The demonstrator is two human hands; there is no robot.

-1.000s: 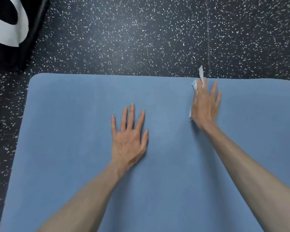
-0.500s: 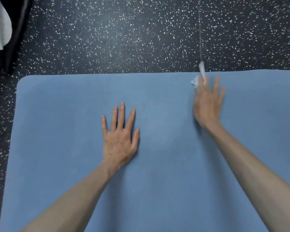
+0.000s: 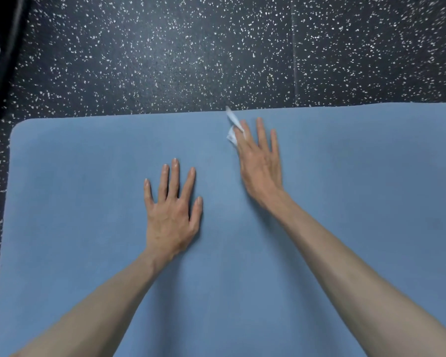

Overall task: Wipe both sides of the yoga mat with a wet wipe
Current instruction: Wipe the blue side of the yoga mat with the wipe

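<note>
The mat (image 3: 88,253) is laid flat on the speckled floor (image 3: 165,60) and pinned by the left hand (image 3: 171,210) – fingers spread, palm down, probably so it won't slide. Further out, near the far edge, the wipe (image 3: 232,128) is pressed down under the right hand (image 3: 260,163) – fingers straight, nothing pinched.

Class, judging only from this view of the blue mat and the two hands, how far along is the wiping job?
Done: nothing can be confirmed; the yoga mat shows no clear wet streaks. In hand: the right hand presses the wet wipe flat near the mat's far edge, while the left hand rests flat, steadying the mat. Left: probably the rest of this face, then the underside, since the mat lies unflipped on the speckled floor.
</note>
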